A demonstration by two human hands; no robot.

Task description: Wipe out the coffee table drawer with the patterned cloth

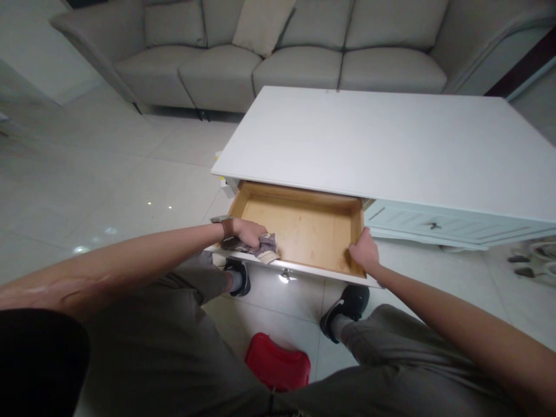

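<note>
An empty wooden drawer (pixel 304 226) is pulled out from the left part of a white table (pixel 369 139). At the drawer's front left corner, my left hand (pixel 249 231) is closed on a crumpled grey and beige cloth (pixel 267 249), which lies over the front edge. My right hand (pixel 365 250) grips the drawer's right side wall near the front, thumb on the inner side and the other fingers mostly hidden. A metal knob (pixel 285 274) shows on the drawer front.
Beyond the table stands a grey sofa (pixel 299 69). A closed drawer (pixel 425 223) is on the right. Between my feet is a red plastic stool (pixel 278 365). A white and yellow object (pixel 226 186) stands by the table's left side.
</note>
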